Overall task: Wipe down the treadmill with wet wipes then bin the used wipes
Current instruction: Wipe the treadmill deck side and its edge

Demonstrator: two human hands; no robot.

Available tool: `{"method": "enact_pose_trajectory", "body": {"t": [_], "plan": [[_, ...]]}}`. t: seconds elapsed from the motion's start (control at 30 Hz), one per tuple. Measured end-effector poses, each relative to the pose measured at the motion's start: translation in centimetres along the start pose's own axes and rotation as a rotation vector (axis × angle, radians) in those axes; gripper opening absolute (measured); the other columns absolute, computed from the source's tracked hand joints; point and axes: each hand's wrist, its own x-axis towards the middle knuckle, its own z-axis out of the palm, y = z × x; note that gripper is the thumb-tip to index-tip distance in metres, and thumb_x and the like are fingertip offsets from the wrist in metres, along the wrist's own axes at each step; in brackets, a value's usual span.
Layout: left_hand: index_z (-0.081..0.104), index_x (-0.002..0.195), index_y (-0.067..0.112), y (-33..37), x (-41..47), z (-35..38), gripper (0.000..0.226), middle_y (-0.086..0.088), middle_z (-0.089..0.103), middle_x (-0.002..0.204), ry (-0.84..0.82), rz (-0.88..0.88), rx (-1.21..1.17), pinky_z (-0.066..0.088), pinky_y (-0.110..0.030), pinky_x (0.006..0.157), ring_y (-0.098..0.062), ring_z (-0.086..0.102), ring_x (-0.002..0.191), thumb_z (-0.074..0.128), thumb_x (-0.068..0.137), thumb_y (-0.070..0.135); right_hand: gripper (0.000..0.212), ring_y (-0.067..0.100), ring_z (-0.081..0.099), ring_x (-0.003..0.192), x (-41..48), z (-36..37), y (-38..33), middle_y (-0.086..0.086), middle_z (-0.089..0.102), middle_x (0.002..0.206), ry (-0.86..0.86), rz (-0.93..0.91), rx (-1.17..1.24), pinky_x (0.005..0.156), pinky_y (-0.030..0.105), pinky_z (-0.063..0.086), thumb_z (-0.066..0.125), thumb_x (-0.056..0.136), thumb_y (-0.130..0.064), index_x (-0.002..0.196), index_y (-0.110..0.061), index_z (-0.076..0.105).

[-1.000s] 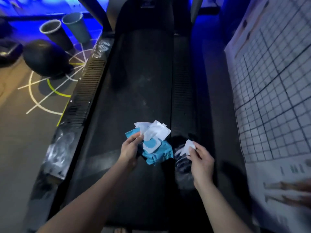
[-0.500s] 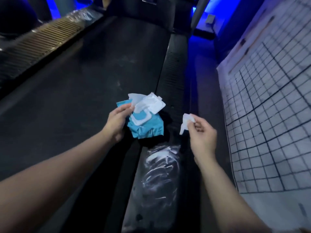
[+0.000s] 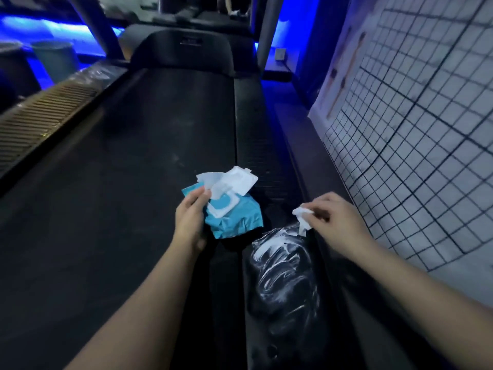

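Our left hand (image 3: 190, 217) grips the blue pack (image 3: 234, 220) by its near end, thumb on top beside the opening, fingers curled underneath. Our right hand (image 3: 338, 222) pinches a small crumpled wipe (image 3: 301, 213) between thumb and fingertips, the other fingers loosely bent.

The pack's white lid (image 3: 237, 182) stands flipped open, and a second sheet (image 3: 208, 178) pokes up from the opening, just above our left thumb. The pack is held over the right edge of the belt (image 3: 133, 182); whether it rests on it we cannot tell. The wipe hangs just above the right rail (image 3: 282, 303), where crinkled clear film (image 3: 277, 252) covers the dark surface. Its lower tail is near the film, and we cannot tell if they touch.

We judge the wipe light, limp and damp. It will bunch and drag rather than slide, so it wants flattening under the fingers, not a fingertip pinch, before it covers much surface. The pack is soft and slack, likely to fold if taken by one corner. Holding it across the body beside the lid should steady it while a sheet is drawn.

Further out, the ribbed left rail (image 3: 40, 116) runs along the belt and the hood (image 3: 181, 49) closes its far end. A gridded sheet (image 3: 413, 156) lines the right side, and two grey bins (image 3: 53, 60) stand blurred at far left.
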Motion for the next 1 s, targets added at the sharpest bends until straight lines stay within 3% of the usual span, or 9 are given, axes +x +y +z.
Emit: {"method": "enact_pose_trajectory", "body": {"t": [0.1,0.23,0.4,0.6,0.73,0.93,1.0], "plan": [[0.071,0.122,0.008,0.0,-0.1,0.1,0.023,-0.018,0.077,0.115,-0.011,0.000,-0.003,0.064,-0.042,0.082,-0.029,0.077,0.100,0.070,0.099,0.009,0.013,0.000,0.059,0.086,-0.2,-0.3,0.7,-0.013,0.062,0.095,0.052,0.011,-0.063,0.076,0.010,0.041,0.074,0.089,-0.022,0.100,-0.025,0.079],[0.072,0.121,0.012,-0.2,-0.7,-0.3,0.022,-0.015,0.077,0.117,-0.027,-0.025,-0.009,0.062,-0.048,0.092,-0.031,0.076,0.107,0.072,0.099,0.011,0.016,0.006,0.061,0.088,-0.7,0.0,0.6,-0.010,0.068,0.098,0.033,0.060,-0.139,0.087,0.029,0.051,0.071,0.091,-0.019,0.104,-0.023,0.078],[0.072,0.123,0.011,-0.4,-1.6,-1.0,0.025,-0.016,0.076,0.120,-0.070,-0.067,0.030,0.058,-0.056,0.100,-0.034,0.074,0.110,0.073,0.098,0.012,0.018,-0.012,0.053,0.078,-1.1,0.8,-1.0,-0.016,0.065,0.095,0.014,0.043,-0.108,0.069,0.004,0.038,0.072,0.092,-0.023,0.109,-0.026,0.076],[0.073,0.119,0.015,-0.2,-1.8,-1.5,0.022,-0.017,0.077,0.118,-0.084,-0.076,-0.022,0.055,-0.061,0.103,-0.037,0.074,0.111,0.074,0.097,0.012,0.020,-0.003,0.056,0.082,-1.3,0.8,-1.3,-0.012,0.069,0.100,-0.047,0.015,-0.172,0.069,0.003,0.037,0.069,0.094,-0.028,0.113,-0.027,0.075],[0.070,0.129,0.017,-0.1,-1.9,-1.5,0.032,-0.014,0.076,0.123,-0.046,-0.097,-0.187,0.054,-0.063,0.103,-0.037,0.074,0.113,0.072,0.098,0.012,0.018,-0.014,0.051,0.081,-1.6,0.4,-2.0,-0.019,0.065,0.097,-0.141,-0.071,-0.233,0.071,-0.002,0.034,0.068,0.094,-0.025,0.109,-0.029,0.077],[0.064,0.142,0.019,-0.3,-2.1,-2.3,0.038,-0.009,0.072,0.134,-0.062,-0.084,-0.319,0.055,-0.055,0.105,-0.030,0.069,0.124,0.061,0.104,0.023,0.019,-0.001,0.063,0.081,-1.6,-0.5,-2.9,-0.017,0.070,0.091,-0.376,-0.048,-0.264,0.074,0.020,0.052,0.075,0.078,-0.026,0.094,-0.035,0.079],[0.063,0.143,0.017,-0.6,-2.2,-2.3,0.040,-0.011,0.071,0.136,-0.075,-0.077,-0.328,0.052,-0.056,0.108,-0.032,0.068,0.125,0.061,0.104,0.021,0.015,0.000,0.065,0.080,-0.9,-0.8,-2.6,-0.016,0.073,0.084,-0.312,-0.018,-0.158,0.074,0.024,0.054,0.078,0.077,-0.029,0.089,-0.037,0.078]]}}
